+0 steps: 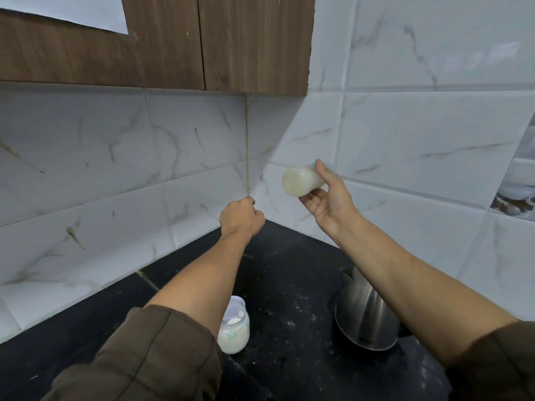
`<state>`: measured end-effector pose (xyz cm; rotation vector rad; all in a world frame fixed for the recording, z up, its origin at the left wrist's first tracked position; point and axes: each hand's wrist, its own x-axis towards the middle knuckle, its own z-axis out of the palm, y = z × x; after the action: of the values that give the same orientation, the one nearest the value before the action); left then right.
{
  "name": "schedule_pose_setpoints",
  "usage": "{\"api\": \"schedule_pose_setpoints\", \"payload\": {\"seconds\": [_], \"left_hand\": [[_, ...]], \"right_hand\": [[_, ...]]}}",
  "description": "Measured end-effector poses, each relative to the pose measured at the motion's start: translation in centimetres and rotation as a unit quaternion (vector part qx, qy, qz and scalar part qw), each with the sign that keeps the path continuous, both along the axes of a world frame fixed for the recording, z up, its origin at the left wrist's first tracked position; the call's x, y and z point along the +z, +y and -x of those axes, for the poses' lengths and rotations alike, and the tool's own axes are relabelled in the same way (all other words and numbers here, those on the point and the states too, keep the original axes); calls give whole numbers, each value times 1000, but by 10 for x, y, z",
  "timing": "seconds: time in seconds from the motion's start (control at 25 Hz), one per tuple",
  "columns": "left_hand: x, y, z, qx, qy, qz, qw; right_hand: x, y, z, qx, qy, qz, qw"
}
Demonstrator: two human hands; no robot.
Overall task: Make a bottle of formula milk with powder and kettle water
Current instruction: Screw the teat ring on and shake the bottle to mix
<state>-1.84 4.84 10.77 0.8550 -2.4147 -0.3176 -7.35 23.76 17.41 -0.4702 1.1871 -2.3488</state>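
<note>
Powder jar (234, 328): holds white powder; stands on the black counter (289, 270) beneath the left forearm.
Left hand (241, 218): raised, fingers curled, nothing seen in it.
Bottle (302, 180): milky, teal-capped, tipped sideways, held aloft.
Right hand (330, 198): thumb above, fingers beneath, clasping the bottle's cap end.
Kettle (366, 316): steel, under the right forearm.
Progress: filling and capping look done; mixing probably remains.

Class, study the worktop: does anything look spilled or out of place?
White specks are scattered over the black counter between the powder jar and the kettle, likely spilled powder. The right hand holds the bottle tipped on its side.
</note>
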Motion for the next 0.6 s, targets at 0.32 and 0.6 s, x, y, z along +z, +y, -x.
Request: {"api": "schedule_pose_setpoints", "payload": {"seconds": [0.32,0.6], "left_hand": [[-1,-1,-2,1,-1,6,1000],[2,4,-2,-4,-17,17,1000]], "right_hand": [[-2,-4,-1,-9,54,-14,998],[-4,1,-10,129,162,-135,969]]}}
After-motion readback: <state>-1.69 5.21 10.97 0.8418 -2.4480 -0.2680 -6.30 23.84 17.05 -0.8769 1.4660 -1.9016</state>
